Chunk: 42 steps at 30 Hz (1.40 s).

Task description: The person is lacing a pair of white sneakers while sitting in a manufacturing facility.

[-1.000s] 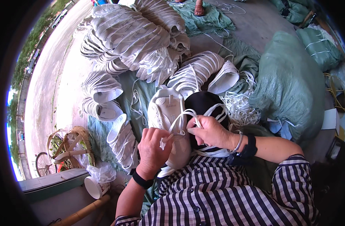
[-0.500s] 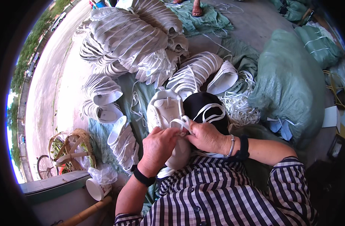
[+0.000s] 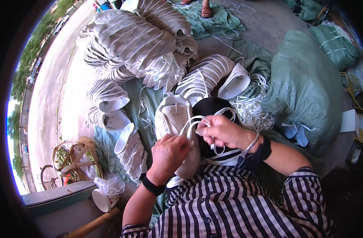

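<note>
A white sneaker upper (image 3: 172, 116) lies before me, its heel opening away from me and its rounded toe close to my striped shirt. My left hand (image 3: 168, 155) is closed at its lacing area, the thumb along the edge; its fingertips are partly hidden. In the fingers of my right hand (image 3: 221, 133), just right of the upper, is a white shoelace (image 3: 195, 118). The lace loops between the two hands. More white lace lies over a rounded black surface (image 3: 207, 104) beneath my right hand.
Stacked white shoe uppers (image 3: 134, 39) rise at the far left, with smaller stacks (image 3: 108, 95) nearer. A tangle of white laces (image 3: 250, 115) lies right of centre, beside a big green sack (image 3: 304, 87). A woven basket (image 3: 85, 154) and a white cup (image 3: 104, 199) stand at left. A person's sandalled foot (image 3: 206, 11) shows at the top.
My right hand has moved up and to the right, away from my left hand, drawing the lace into a wider loop. My left hand stays at the sneaker upper.
</note>
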Each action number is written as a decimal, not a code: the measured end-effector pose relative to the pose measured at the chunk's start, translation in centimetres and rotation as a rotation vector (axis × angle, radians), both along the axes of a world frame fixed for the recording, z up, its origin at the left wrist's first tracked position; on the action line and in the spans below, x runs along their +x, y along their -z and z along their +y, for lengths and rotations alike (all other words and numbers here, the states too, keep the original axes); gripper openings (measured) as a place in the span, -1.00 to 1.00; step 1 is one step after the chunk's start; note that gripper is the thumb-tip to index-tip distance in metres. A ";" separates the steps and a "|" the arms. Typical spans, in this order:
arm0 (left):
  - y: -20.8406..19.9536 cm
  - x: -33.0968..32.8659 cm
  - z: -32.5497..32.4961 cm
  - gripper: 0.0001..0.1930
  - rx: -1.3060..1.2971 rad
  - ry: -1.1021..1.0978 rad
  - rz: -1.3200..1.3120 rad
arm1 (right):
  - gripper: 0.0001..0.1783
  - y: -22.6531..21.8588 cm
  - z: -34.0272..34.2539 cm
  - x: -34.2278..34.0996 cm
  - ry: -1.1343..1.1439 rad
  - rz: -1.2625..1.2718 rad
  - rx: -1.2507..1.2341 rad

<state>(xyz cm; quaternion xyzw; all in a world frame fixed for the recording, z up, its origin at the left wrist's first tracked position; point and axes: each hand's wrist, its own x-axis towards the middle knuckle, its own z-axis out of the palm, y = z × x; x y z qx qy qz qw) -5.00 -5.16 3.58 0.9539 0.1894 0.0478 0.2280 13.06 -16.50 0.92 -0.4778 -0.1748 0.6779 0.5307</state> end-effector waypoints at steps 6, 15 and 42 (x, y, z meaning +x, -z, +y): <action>0.2 -0.3 -0.4 -0.85 0.101 0.049 -0.052 | -0.73 -0.3 0.3 6.6 -0.269 0.248 0.265; 1.3 -1.2 -1.5 -0.82 0.186 -0.004 -0.103 | -0.67 -3.8 10.9 4.0 0.079 -0.053 0.119; 3.0 -3.1 -2.0 -0.82 0.026 -0.105 -0.266 | -0.57 -9.6 10.8 7.6 0.175 -0.108 0.128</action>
